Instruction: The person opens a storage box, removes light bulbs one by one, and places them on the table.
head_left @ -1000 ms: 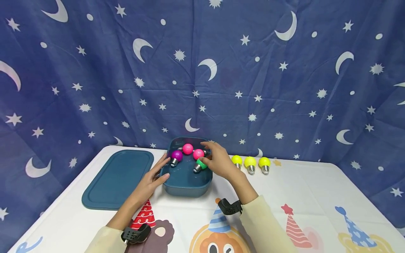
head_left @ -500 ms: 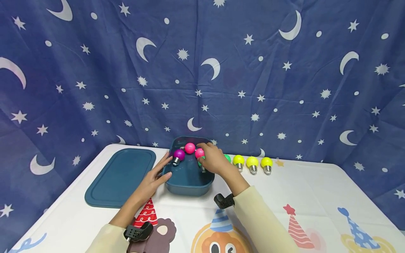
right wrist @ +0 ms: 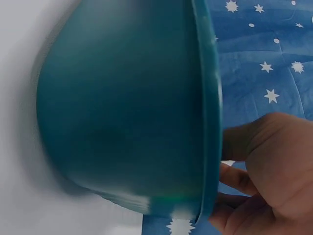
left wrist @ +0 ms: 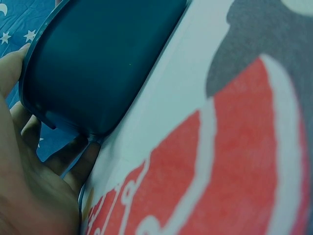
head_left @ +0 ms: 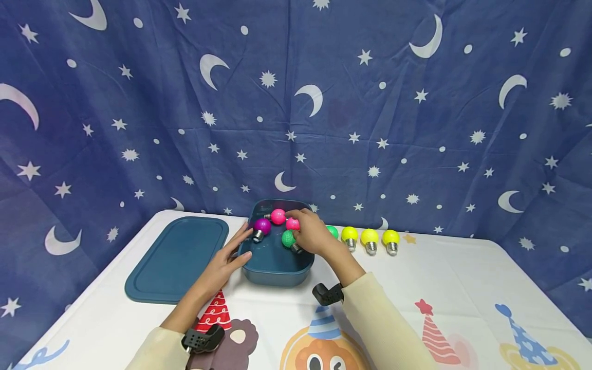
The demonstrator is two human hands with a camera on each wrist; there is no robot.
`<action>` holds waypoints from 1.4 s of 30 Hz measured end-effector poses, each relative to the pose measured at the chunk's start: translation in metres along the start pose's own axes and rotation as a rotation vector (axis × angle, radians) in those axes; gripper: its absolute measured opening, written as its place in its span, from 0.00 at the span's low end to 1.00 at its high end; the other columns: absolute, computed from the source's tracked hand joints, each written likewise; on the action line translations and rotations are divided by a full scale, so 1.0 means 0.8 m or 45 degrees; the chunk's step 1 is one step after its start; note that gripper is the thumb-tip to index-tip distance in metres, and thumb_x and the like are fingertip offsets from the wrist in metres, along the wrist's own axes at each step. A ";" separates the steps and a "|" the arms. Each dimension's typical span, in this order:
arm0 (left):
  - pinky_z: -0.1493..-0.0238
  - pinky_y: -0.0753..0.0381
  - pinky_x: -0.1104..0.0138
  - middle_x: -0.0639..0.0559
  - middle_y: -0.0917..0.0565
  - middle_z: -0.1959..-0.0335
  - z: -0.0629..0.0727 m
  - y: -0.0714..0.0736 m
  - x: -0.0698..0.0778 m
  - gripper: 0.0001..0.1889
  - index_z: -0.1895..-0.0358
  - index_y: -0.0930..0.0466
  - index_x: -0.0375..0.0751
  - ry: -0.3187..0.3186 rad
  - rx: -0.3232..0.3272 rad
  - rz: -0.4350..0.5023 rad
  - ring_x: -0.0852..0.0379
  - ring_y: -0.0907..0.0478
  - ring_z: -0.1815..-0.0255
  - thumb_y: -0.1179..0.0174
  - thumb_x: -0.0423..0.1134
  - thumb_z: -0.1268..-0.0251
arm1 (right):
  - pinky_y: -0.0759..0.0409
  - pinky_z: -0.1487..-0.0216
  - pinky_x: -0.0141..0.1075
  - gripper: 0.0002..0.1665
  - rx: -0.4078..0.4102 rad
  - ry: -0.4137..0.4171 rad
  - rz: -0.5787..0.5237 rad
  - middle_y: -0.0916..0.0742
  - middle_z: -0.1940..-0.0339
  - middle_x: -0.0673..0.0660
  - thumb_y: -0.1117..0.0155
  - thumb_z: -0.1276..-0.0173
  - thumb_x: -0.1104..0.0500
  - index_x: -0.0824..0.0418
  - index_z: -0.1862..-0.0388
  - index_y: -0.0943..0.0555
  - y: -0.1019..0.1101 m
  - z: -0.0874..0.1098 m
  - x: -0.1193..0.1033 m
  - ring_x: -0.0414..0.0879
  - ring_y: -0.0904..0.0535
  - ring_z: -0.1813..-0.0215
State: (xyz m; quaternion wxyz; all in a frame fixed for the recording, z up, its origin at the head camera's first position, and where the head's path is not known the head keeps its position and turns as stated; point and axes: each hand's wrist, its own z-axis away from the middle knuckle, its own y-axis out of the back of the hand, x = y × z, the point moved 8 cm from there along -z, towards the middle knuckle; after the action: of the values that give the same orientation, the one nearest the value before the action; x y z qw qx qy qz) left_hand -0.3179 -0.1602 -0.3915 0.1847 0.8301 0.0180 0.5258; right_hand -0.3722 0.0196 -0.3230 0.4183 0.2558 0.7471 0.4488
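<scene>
In the head view, my left hand (head_left: pixel 226 259) rests against the left side of a dark blue box (head_left: pixel 277 278), fingers spread along its wall and thumb by the rim. The left wrist view has the fingers touching the outer wall. My right hand (head_left: pixel 311 232) reaches over the right rim. Its thumb lies beside a green bulb (head_left: pixel 288 238), whose metal base points towards the front right. One finger stretches towards the pink bulbs, (head_left: pixel 278 216) the farther one and a nearer pink bulb (head_left: pixel 293 224) partly covered by the hand. A purple bulb (head_left: pixel 262 226) lies at the box's left. Some right fingers are hidden.
Right of the box stands a row of a green bulb (head_left: pixel 332 231), partly behind the right hand, and three yellow bulbs (head_left: pixel 369 237). A flat blue lid (head_left: pixel 178 259) lies to the left on the patterned white tablecloth (head_left: pixel 462 277). A starry blue curtain (head_left: pixel 259 154) hangs behind.
The green bulb in the box has turned, its base swinging from front left to front right. My right hand has shifted slightly left and inward. My left hand stays at the box.
</scene>
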 end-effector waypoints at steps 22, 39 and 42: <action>0.33 0.54 0.38 0.48 0.55 0.22 0.001 -0.001 -0.001 0.29 0.26 0.44 0.39 0.005 -0.016 0.006 0.44 0.59 0.24 0.49 0.36 0.28 | 0.20 0.54 0.39 0.34 -0.385 0.136 0.006 0.17 0.47 0.56 0.25 0.44 0.59 0.55 0.38 0.23 -0.051 0.004 -0.022 0.44 0.19 0.59; 0.33 0.55 0.38 0.50 0.55 0.22 0.000 -0.001 -0.002 0.29 0.26 0.43 0.40 0.005 -0.021 0.012 0.44 0.59 0.24 0.49 0.37 0.27 | 0.23 0.53 0.47 0.30 -0.447 0.143 0.087 0.16 0.62 0.45 0.27 0.43 0.60 0.46 0.40 0.21 -0.057 0.004 -0.019 0.39 0.23 0.64; 0.33 0.55 0.38 0.51 0.55 0.22 0.001 0.000 -0.002 0.29 0.26 0.43 0.40 0.007 -0.018 0.011 0.44 0.59 0.24 0.48 0.39 0.28 | 0.23 0.52 0.47 0.30 -0.440 0.147 0.075 0.16 0.62 0.46 0.28 0.41 0.60 0.47 0.39 0.21 -0.057 0.006 -0.021 0.40 0.24 0.65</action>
State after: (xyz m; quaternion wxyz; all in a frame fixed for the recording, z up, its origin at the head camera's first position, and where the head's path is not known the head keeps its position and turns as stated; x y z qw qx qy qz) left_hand -0.3179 -0.1610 -0.3934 0.1882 0.8273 0.0112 0.5291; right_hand -0.3596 -0.0124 -0.3580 0.3991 0.1758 0.6738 0.5965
